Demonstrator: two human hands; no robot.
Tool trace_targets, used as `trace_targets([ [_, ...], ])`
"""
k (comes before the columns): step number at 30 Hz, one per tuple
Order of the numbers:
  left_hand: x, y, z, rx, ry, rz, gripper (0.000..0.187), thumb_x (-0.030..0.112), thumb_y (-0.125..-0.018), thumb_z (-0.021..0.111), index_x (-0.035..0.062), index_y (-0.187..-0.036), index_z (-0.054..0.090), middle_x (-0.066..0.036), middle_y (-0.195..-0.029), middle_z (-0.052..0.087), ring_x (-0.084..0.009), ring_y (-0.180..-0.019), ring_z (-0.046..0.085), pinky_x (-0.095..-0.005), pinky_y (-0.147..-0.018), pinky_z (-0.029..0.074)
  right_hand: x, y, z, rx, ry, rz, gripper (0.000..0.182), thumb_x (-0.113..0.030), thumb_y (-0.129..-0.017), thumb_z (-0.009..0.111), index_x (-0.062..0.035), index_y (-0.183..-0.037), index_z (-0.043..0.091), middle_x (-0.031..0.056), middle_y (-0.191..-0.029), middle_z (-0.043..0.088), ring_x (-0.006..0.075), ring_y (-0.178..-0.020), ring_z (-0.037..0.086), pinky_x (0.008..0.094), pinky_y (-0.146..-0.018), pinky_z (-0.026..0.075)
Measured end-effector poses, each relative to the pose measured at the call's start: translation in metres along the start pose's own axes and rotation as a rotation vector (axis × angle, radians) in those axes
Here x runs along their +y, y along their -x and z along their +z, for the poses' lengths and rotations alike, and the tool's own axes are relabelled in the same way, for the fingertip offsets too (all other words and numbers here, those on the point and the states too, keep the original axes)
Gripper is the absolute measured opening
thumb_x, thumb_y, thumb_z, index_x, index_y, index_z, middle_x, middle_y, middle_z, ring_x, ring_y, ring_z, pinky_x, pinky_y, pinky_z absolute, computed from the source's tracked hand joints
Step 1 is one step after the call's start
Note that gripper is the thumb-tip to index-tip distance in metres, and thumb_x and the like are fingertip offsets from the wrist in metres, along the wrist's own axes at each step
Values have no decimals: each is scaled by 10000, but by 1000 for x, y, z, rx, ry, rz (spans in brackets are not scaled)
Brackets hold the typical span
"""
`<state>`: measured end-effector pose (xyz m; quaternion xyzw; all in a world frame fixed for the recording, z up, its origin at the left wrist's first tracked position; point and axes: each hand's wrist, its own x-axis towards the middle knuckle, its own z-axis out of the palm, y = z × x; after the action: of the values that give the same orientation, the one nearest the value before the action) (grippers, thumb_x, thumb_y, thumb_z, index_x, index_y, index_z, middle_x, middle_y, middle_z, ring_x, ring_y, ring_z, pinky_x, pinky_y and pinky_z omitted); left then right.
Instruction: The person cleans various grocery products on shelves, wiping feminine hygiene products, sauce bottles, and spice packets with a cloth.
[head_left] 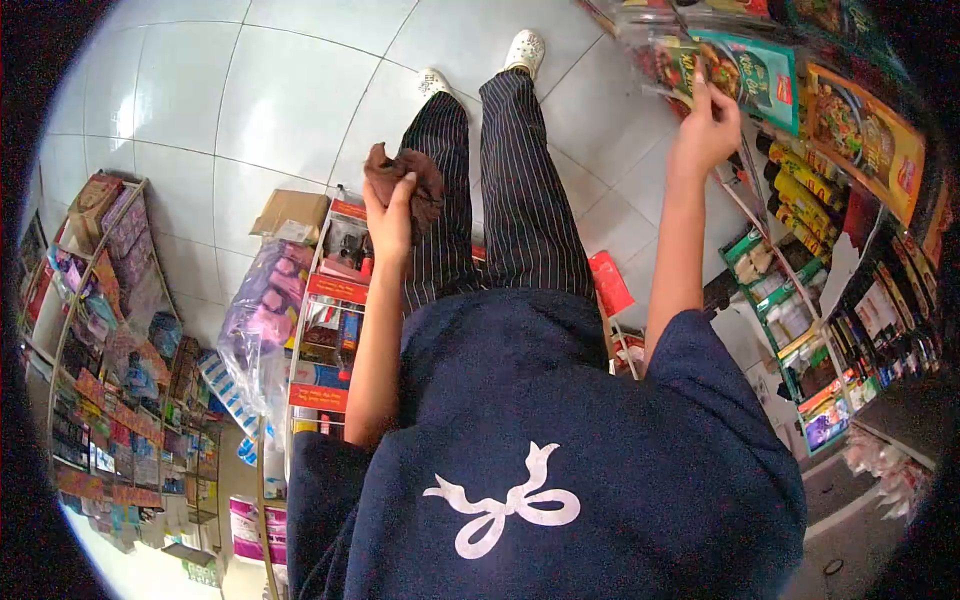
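Observation:
My left hand (390, 222) is closed round a crumpled brown cloth (428, 192), held in front of my striped trousers. My right hand (708, 135) is raised at the upper right among hanging seasoning packets. Its fingers are bent, pinching the edge of a seasoning packet (668, 62) with a food picture on it; the fingertips are partly hidden. Just beside that hand hangs a green-edged packet (755, 80). Farther right hangs an orange-yellow packet (865, 140).
Yellow-labelled bottles (805, 195) and a rack of small goods (785, 300) stand below the packets. On my left are a red-labelled shelf (330, 290), a plastic-wrapped purple bundle (265, 310), a cardboard box (292, 215) and loaded shelves (110, 350). White tiles (290, 90) cover the floor.

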<state>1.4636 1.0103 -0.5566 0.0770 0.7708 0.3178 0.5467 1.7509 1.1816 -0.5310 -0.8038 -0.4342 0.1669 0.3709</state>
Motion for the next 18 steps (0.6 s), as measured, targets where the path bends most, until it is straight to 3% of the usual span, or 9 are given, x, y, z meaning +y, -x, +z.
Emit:
trace_targets([
  [2, -40, -16, -6, -43, -141, 191, 842, 191, -729, 616, 8, -1313, 37, -133, -1236, 342, -220, -1121, 354, -309, -921, 301, -25, 12, -1, 56, -223, -188, 132, -82, -737, 624, 13, -742, 533, 124, -772, 592, 143, -765, 537, 245, -667, 434],
  [3, -17, -5, 0, 0, -388, 128, 873, 219, -734, 606, 31, -1322, -11, -148, -1256, 331, -231, -1129, 355, -315, -943, 279, -31, 16, -2, 85, -333, -282, 115, -67, -743, 611, 10, -742, 526, 136, -764, 591, 149, -769, 540, 243, -645, 447],
  [5, 10, 2, 5, -305, 121, -211, 795, 306, -764, 557, 73, -1340, 60, -153, -1292, 286, -246, -1164, 327, -319, -971, 243, -31, 16, -12, 71, -324, -202, 103, -43, -764, 582, 13, -746, 498, 109, -761, 587, 134, -768, 547, 236, -654, 455],
  [8, 4, -1, 9, -633, 193, -413, 651, 423, -761, 502, 132, -1303, 290, -170, -1351, 144, -264, -1243, 182, -356, -998, 178, -30, 16, -22, -33, -434, 14, 123, -76, -773, 592, -6, -719, 505, 61, -730, 575, 91, -674, 536, 233, -644, 445],
  [11, 38, 20, 29, -529, -195, -86, 536, 455, -786, 447, 178, -1244, 407, -167, -1352, 163, -259, -1245, 197, -340, -1004, 166, -12, 31, -11, -218, -511, 277, 133, -111, -758, 616, -42, -678, 535, 10, -678, 547, 60, -617, 481, 192, -562, 385],
  [13, 39, 20, 37, -531, 48, 60, 463, 385, -826, 454, 58, -1152, 497, -163, -1226, 402, -209, -1168, 343, -293, -975, 227, -15, 49, -3, -393, -556, 424, 162, -134, -752, 620, -49, -638, 541, -14, -645, 528, 48, -578, 458, 182, -554, 368],
  [15, 49, 27, 39, -590, 229, -150, 448, 341, -827, 481, 6, -1125, 503, -118, -1079, 534, -158, -1012, 480, -263, -895, 330, -25, 70, 1, -535, -572, 608, 168, -141, -750, 618, -48, -632, 545, -10, -637, 529, 49, -574, 465, 184, -544, 371],
  [16, 40, 24, 37, -535, 84, -30, 420, 324, -819, 506, -4, -1080, 526, -85, -992, 574, -123, -882, 530, -249, -797, 400, -30, 77, 4, -581, -581, 670, 164, -147, -752, 613, -44, -642, 548, -4, -639, 535, 54, -570, 477, 187, -540, 380],
  [18, 42, 25, 28, -663, -26, -137, 502, 349, -803, 512, -16, -1143, 461, -97, -1052, 545, -153, -971, 490, -279, -871, 350, -41, 86, 7, -672, -590, 790, 162, -158, -755, 603, -35, -661, 554, 7, -641, 547, 65, -562, 501, 191, -533, 396],
])
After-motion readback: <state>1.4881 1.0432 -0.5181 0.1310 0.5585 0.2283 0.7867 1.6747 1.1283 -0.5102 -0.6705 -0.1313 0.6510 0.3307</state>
